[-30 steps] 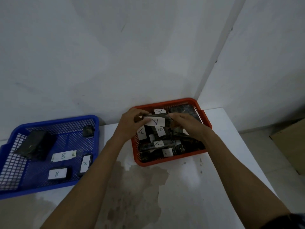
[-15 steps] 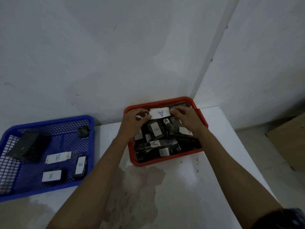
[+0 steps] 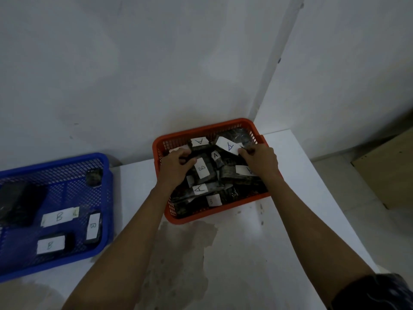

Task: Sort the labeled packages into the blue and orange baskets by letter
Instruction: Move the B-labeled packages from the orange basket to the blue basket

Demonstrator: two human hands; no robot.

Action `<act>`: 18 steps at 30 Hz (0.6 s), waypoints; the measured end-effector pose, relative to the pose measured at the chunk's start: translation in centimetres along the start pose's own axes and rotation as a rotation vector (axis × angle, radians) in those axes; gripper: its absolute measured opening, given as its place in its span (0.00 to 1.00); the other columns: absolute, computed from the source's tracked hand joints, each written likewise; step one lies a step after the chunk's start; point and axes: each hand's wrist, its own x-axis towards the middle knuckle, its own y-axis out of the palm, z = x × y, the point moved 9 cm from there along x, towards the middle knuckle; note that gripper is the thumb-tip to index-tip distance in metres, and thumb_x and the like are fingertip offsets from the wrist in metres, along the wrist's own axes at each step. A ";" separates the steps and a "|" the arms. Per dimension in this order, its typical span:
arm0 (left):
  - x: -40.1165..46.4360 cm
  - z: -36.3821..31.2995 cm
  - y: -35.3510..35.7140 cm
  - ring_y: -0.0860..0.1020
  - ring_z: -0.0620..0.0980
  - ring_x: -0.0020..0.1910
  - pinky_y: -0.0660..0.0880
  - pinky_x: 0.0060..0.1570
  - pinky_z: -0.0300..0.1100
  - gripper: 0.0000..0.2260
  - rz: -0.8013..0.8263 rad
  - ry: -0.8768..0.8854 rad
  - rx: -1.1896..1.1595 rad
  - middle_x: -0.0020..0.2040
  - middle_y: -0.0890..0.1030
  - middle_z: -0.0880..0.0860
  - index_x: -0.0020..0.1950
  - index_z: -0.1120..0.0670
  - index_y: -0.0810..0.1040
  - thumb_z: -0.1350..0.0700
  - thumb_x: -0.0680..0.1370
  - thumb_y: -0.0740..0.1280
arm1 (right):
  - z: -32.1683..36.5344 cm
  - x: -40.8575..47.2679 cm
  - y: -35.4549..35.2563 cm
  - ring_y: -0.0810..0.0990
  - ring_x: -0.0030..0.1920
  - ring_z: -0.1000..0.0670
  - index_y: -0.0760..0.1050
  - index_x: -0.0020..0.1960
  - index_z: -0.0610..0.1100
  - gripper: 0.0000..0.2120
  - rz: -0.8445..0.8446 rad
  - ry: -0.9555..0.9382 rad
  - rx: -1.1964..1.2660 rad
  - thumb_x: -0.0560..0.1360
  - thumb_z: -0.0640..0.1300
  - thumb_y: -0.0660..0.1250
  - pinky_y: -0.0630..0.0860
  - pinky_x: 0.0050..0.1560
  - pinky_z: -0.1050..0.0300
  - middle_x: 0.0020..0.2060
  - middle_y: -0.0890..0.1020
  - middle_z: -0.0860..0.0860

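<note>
The orange basket [image 3: 225, 124] stands at the back of the white table, full of dark packages with white letter labels. My right hand [image 3: 260, 161] pinches the right end of a package labelled A [image 3: 227, 146], which lies tilted at the basket's back right. My left hand [image 3: 175, 167] is inside the basket's left side, its fingers curled on the upper left edge of a dark package labelled B [image 3: 202, 168]. More A labels [image 3: 199, 141] and a faint B label [image 3: 213, 200] lie around them. The blue basket [image 3: 106, 173] sits at the left.
In the blue basket lie three B-labelled packages [image 3: 59, 217] and two unlabelled dark ones [image 3: 15, 201]. The table [image 3: 245, 253] is stained in the middle; its right edge drops to the floor, where a cardboard box [image 3: 388, 168] stands. Walls close off the back.
Both hands held the A package up over the orange basket. My left hand has let it go and dropped onto the B package; my right hand has lowered the A package toward the back right.
</note>
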 end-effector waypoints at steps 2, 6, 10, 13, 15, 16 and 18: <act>0.1 0.5 0.5 0.77 0.53 0.58 0.75 0.59 0.45 0.20 0.041 -0.037 0.031 0.63 0.78 0.55 0.65 0.57 0.76 0.53 0.75 0.71 | 0.1 0.0 -0.1 0.80 0.38 0.49 0.83 0.45 0.45 0.15 -0.016 -0.011 0.000 0.75 0.57 0.67 0.66 0.32 0.63 0.34 0.81 0.50; 0.0 0.5 1.5 0.77 0.50 0.58 0.72 0.55 0.38 0.19 0.137 -0.031 0.068 0.61 0.80 0.55 0.65 0.55 0.76 0.53 0.75 0.71 | 0.7 -0.8 -1.1 0.82 0.45 0.48 0.79 0.55 0.47 0.17 -0.124 -0.072 -0.011 0.74 0.58 0.68 0.71 0.41 0.59 0.45 0.84 0.49; 0.2 0.3 2.2 0.78 0.53 0.55 0.75 0.57 0.41 0.20 0.205 -0.013 0.114 0.58 0.80 0.58 0.64 0.54 0.77 0.51 0.73 0.73 | 1.5 -3.6 -1.2 0.76 0.48 0.49 0.74 0.60 0.49 0.22 -0.250 -0.151 -0.101 0.73 0.61 0.68 0.67 0.45 0.58 0.49 0.80 0.49; 0.4 0.4 2.4 0.77 0.60 0.56 0.75 0.60 0.52 0.23 0.264 -0.022 0.125 0.56 0.77 0.63 0.63 0.56 0.78 0.49 0.72 0.74 | 0.8 -5.5 -0.1 0.74 0.53 0.47 0.75 0.60 0.47 0.23 -0.241 -0.157 -0.091 0.73 0.60 0.69 0.68 0.55 0.53 0.53 0.80 0.48; 0.5 0.6 1.9 0.76 0.57 0.57 0.73 0.63 0.50 0.22 0.240 -0.048 0.116 0.58 0.75 0.62 0.61 0.58 0.78 0.49 0.71 0.75 | 0.4 -6.0 0.4 0.73 0.54 0.47 0.76 0.57 0.48 0.20 -0.225 -0.144 -0.093 0.73 0.60 0.68 0.67 0.59 0.50 0.54 0.80 0.48; 0.6 0.6 1.5 0.75 0.55 0.58 0.73 0.62 0.46 0.22 0.227 -0.063 0.109 0.59 0.75 0.60 0.60 0.58 0.78 0.50 0.71 0.75 | 0.4 -6.1 0.4 0.73 0.54 0.47 0.76 0.56 0.48 0.19 -0.220 -0.140 -0.090 0.73 0.60 0.68 0.66 0.59 0.51 0.54 0.80 0.48; 0.5 0.2 1.1 0.76 0.52 0.56 0.73 0.55 0.39 0.20 0.221 -0.068 0.063 0.57 0.77 0.56 0.59 0.58 0.77 0.52 0.71 0.75 | 0.7 -6.0 0.3 0.72 0.54 0.48 0.77 0.54 0.48 0.18 -0.207 -0.141 -0.079 0.73 0.60 0.68 0.67 0.59 0.51 0.53 0.79 0.49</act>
